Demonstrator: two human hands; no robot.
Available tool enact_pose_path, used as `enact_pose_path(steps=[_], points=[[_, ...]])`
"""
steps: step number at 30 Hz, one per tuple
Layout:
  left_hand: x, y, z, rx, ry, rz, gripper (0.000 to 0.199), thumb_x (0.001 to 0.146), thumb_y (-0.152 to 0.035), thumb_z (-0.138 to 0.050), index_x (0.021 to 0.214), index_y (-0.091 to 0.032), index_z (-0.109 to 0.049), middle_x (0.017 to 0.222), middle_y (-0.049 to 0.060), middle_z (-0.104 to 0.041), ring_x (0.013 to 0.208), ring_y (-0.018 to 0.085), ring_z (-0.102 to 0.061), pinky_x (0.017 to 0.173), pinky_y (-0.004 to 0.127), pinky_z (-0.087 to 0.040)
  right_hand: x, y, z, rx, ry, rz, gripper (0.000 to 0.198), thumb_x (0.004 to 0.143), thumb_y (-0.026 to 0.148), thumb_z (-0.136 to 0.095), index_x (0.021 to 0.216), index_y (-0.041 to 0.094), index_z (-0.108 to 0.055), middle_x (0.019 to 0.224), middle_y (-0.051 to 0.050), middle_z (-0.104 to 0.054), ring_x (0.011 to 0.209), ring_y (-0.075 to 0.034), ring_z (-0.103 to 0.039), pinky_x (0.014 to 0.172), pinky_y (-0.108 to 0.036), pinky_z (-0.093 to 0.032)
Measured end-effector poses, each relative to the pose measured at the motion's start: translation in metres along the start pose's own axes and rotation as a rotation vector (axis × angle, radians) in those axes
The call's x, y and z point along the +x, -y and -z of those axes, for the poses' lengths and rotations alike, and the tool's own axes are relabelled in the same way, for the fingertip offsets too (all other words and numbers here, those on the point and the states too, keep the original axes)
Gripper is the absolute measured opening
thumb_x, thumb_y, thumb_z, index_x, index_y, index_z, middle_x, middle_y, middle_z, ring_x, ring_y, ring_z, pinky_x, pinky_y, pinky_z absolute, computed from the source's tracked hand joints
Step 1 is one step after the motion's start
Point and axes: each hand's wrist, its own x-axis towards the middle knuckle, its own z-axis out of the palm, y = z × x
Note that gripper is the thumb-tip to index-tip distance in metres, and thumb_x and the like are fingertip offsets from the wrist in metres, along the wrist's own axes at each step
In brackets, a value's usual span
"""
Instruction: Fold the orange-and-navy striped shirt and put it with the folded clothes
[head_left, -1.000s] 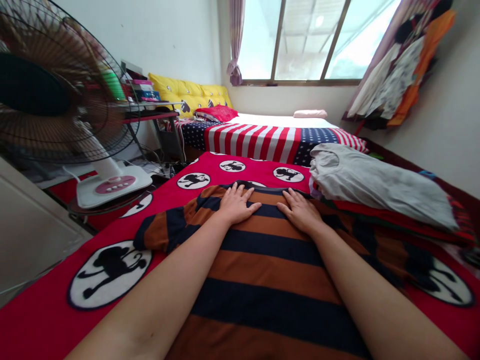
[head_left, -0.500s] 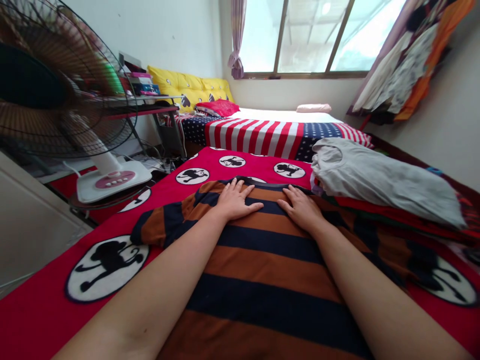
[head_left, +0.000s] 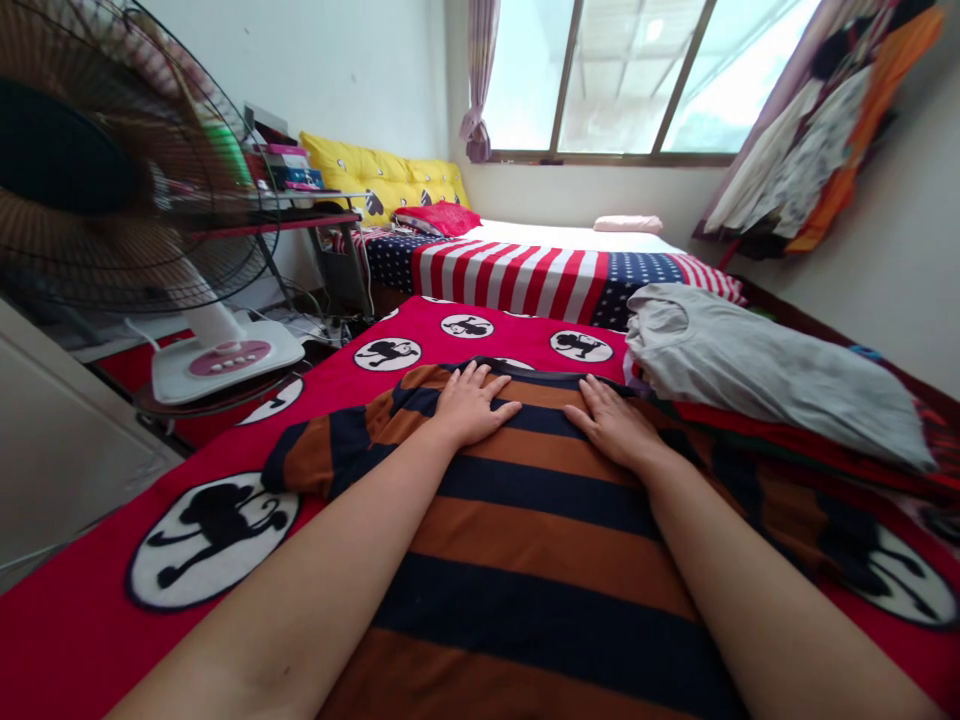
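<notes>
Head view. Striped shirt [head_left: 540, 540] lies spread on the red blanket [head_left: 517, 335], centre, running out of frame at the bottom between the forearms. Both hands on it, near the collar [head_left: 544, 375].

Left hand [head_left: 472, 405]: flat, palm down, fingers somewhat spread, thumb pointing inward; pressed on cloth, nothing gripped. Right hand [head_left: 613, 425]: same posture on the other side, fingertips at the collar edge, thumb inward. A strip of shirt shows between the two thumbs.

Edges and room. Ahead of the collar, a band of red blanket with white discs and black figures reaches to the flag-patterned cover [head_left: 517, 275] on the bed beyond. Left: wide stretch of blanket outside the left sleeve [head_left: 319, 455], then the blanket's edge, with the fan [head_left: 67, 145] just past it. Right: tighter; grey shirt [head_left: 772, 375], lying on folded red cloth [head_left: 757, 425], sits close to the right shoulder. Whether the stack touches the shirt, cannot tell.

Shirt appearance: broad crosswise stripes, rust-brown alternating with navy; dark neckband. Body mostly flat and smooth. Left sleeve angled outward, lightly rumpled. Right sleeve [head_left: 810, 510] stretched outward beyond the right forearm, in part hidden and dim.
</notes>
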Motion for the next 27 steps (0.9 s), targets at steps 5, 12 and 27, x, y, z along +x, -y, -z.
enact_pose_path(steps=[5, 12, 27], points=[[0.001, 0.001, -0.002, 0.005, 0.000, -0.008, 0.068, 0.090, -0.070, -0.027, 0.144, -0.031, -0.041, 0.155, 0.007, -0.032, 0.145, 0.029, -0.020, 0.117, 0.049, -0.015, -0.008, 0.024, 0.007, -0.056, -0.120, 0.004, 0.061, 0.096, 0.046, -0.033, 0.147, 0.013, -0.035, 0.157, -0.011, -0.023, 0.145, -0.026, -0.021, 0.114, -0.050, -0.024], [0.004, 0.002, -0.001, -0.020, 0.024, 0.020, 0.049, 0.098, -0.043, -0.027, 0.144, -0.032, -0.042, 0.156, 0.003, -0.031, 0.145, 0.025, -0.019, 0.118, 0.048, -0.015, -0.016, 0.042, -0.005, -0.014, 0.020, 0.123, 0.070, 0.094, 0.061, -0.026, 0.152, 0.021, -0.025, 0.159, -0.005, -0.018, 0.147, -0.023, -0.015, 0.116, -0.052, -0.015], [-0.024, 0.004, 0.036, -0.131, 0.047, 0.013, 0.053, 0.085, -0.046, -0.053, 0.134, -0.027, -0.054, 0.148, 0.007, -0.044, 0.136, 0.032, -0.038, 0.110, 0.047, -0.031, -0.051, 0.065, 0.014, -0.089, -0.089, -0.027, 0.066, 0.095, 0.052, -0.035, 0.148, 0.013, -0.033, 0.157, -0.014, -0.025, 0.146, -0.029, -0.016, 0.113, -0.057, -0.017]])
